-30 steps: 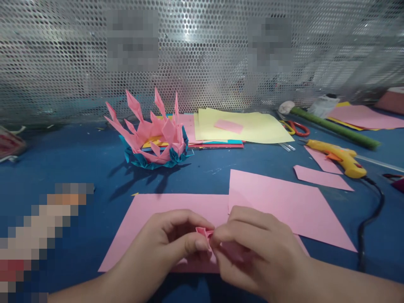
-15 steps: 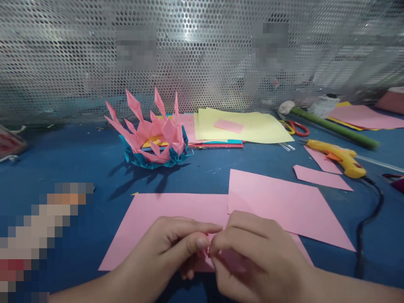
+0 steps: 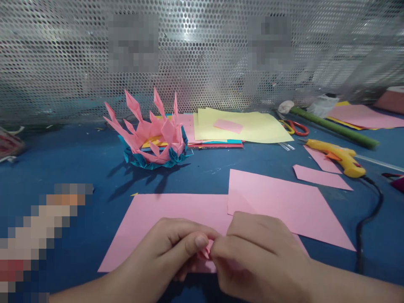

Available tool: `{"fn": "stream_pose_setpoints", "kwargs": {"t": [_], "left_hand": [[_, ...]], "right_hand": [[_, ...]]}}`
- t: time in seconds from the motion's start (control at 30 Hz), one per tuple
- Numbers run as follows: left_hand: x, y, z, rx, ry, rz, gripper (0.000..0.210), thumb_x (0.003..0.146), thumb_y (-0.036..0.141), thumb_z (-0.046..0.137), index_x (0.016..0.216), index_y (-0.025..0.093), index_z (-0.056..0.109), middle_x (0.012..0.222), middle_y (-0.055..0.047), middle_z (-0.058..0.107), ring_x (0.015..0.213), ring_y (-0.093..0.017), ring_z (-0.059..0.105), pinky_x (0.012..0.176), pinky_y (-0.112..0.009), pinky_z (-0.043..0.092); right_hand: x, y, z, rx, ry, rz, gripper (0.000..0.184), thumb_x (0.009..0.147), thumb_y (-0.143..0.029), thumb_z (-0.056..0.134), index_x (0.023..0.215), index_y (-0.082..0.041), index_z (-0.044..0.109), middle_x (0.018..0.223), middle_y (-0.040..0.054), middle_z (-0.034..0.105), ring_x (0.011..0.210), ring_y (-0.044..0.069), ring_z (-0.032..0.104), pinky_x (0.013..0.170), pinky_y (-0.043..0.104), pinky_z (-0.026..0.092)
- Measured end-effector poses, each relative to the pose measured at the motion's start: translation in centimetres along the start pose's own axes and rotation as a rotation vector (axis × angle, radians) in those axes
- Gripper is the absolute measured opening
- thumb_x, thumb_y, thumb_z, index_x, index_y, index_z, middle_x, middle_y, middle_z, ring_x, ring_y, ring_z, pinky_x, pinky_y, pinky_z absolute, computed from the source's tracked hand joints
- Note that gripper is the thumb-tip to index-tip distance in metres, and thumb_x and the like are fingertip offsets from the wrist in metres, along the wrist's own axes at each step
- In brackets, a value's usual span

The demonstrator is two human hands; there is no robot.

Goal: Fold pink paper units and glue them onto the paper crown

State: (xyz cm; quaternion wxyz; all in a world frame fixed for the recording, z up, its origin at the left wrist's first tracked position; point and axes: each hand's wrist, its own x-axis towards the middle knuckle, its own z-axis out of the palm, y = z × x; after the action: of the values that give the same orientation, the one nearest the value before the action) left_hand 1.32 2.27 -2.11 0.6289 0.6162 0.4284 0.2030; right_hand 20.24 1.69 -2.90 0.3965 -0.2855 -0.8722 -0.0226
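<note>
Between my two hands is a small folded piece of pink paper, mostly hidden by the fingers. My left hand is closed, its thumb and fingers pinching the paper from the left. My right hand has curled fingers that grip the same piece from the right. Under both hands lies a large pink sheet, and a second pink sheet overlaps its right part. Beyond them stands a crown-like folded paper piece with upright pink points and a blue ruffled base.
Right of the sheets lie a yellow glue gun with a black cord and pink paper strips. Pale yellow sheets, red-handled scissors and a green stick lie farther back. A perforated metal panel closes off the rear.
My left fingers have bent down closer to the right hand, and more of the folded pink paper shows between them. My right hand has shifted very slightly. The things on the table stay put.
</note>
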Motion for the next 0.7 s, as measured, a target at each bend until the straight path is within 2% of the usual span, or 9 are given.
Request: {"fn": "stream_pose_setpoints", "kwargs": {"t": [0.17, 0.3, 0.43, 0.5, 0.6, 0.63, 0.7], "left_hand": [[0.0, 0.1, -0.1, -0.041, 0.0, -0.028, 0.048, 0.09, 0.054, 0.052, 0.092, 0.016, 0.08, 0.06, 0.002, 0.052, 0.047, -0.009, 0.033, 0.045, -0.021, 0.027], [0.0, 0.2, 0.2, -0.061, 0.033, -0.055, 0.048, 0.087, 0.055, 0.057, 0.089, 0.013, 0.079, 0.053, 0.005, 0.045, 0.046, -0.009, 0.035, 0.043, -0.02, 0.028], [-0.1, 0.1, 0.4, -0.205, 0.073, -0.032, 0.041, 0.083, 0.057, 0.065, 0.1, 0.019, 0.067, 0.054, 0.009, 0.048, 0.043, -0.007, 0.038, 0.039, -0.015, 0.029], [-0.1, -0.1, 0.3, -0.281, 0.074, -0.019, 0.041, 0.08, 0.06, 0.068, 0.091, 0.021, 0.06, 0.053, 0.01, 0.051, 0.04, -0.005, 0.037, 0.036, -0.012, 0.028], [0.0, -0.3, 0.3, -0.32, 0.054, -0.029, 0.045, 0.079, 0.061, 0.069, 0.073, 0.02, 0.052, 0.051, 0.009, 0.053, 0.037, -0.003, 0.037, 0.035, -0.011, 0.029], [0.0, -0.4, 0.2, -0.317, 0.051, -0.042, 0.045, 0.079, 0.059, 0.071, 0.07, 0.02, 0.051, 0.05, 0.009, 0.053, 0.037, -0.003, 0.039, 0.035, -0.01, 0.03], [0.0, -0.5, 0.2, -0.321, 0.044, -0.064, 0.044, 0.078, 0.056, 0.074, 0.068, 0.019, 0.051, 0.05, 0.009, 0.054, 0.037, -0.003, 0.041, 0.035, -0.011, 0.031]], "right_hand": [[0.1, 0.2, -0.8, -0.007, -0.027, -0.103, 0.021, 0.083, -0.005, 0.054, 0.073, -0.015, 0.07, 0.056, -0.0017, 0.059, 0.05, 0.012, 0.044, 0.047, 0.025, 0.038], [0.3, 0.2, -1.0, -0.033, -0.051, -0.201, 0.021, 0.088, -0.004, 0.054, 0.076, -0.012, 0.07, 0.059, -0.0007, 0.062, 0.052, 0.012, 0.048, 0.048, 0.027, 0.04], [0.3, 0.1, -0.6, -0.1, 0.043, -0.28, 0.026, 0.091, -0.007, 0.053, 0.071, -0.013, 0.068, 0.052, -0.0029, 0.052, 0.047, 0.011, 0.045, 0.041, 0.028, 0.033], [0.1, -0.1, -0.4, -0.115, 0.075, -0.3, 0.028, 0.092, -0.004, 0.052, 0.069, -0.013, 0.067, 0.05, -0.0036, 0.051, 0.045, 0.01, 0.043, 0.04, 0.028, 0.03], [-0.3, -0.8, -0.1, -0.146, -0.013, -0.247, 0.03, 0.091, -0.001, 0.052, 0.067, -0.015, 0.065, 0.052, -0.0031, 0.056, 0.049, 0.011, 0.048, 0.043, 0.029, 0.033], [-0.4, -1.1, 0.0, -0.143, 0.009, -0.244, 0.031, 0.09, -0.001, 0.053, 0.065, -0.016, 0.062, 0.051, -0.0037, 0.054, 0.048, 0.011, 0.047, 0.042, 0.029, 0.032], [-0.6, -1.5, 0.1, -0.143, 0.102, -0.148, 0.032, 0.088, 0.002, 0.053, 0.063, -0.018, 0.06, 0.049, -0.0051, 0.051, 0.046, 0.01, 0.044, 0.041, 0.029, 0.03]]}}
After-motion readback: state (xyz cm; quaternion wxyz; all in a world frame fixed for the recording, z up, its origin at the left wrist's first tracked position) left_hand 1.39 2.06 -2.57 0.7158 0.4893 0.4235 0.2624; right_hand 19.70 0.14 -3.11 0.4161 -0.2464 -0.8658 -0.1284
